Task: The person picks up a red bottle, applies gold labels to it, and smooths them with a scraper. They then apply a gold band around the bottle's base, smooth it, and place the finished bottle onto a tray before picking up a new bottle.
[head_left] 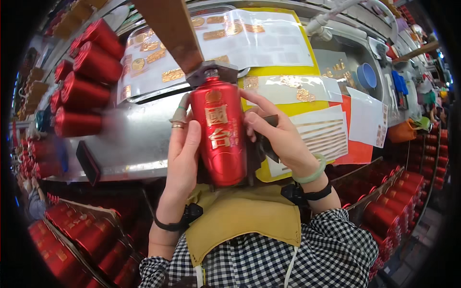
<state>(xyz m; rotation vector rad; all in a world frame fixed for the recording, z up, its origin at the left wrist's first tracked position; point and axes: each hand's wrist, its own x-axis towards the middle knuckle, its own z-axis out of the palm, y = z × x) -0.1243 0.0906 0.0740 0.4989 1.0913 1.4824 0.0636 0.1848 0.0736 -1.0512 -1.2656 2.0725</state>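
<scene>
I see my left hand [181, 153] and right hand [278, 137] clasping the glossy red cylindrical bottle [218, 132], gold labels already applied, beneath the brown wooden jig arm [170, 31], with label sheets [249, 33] remaining beyond.

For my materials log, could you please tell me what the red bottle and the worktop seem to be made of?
Red bottle: likely glazed ceramic or coated glass, judging by its smooth matte-red sheen with raised gold characters. Worktop: probably stainless steel, silvery with dull, blurred reflections.

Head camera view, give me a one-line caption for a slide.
Both hands, left hand and right hand, steady a red bottle with gold labels against a jig above a metal workbench.
</scene>
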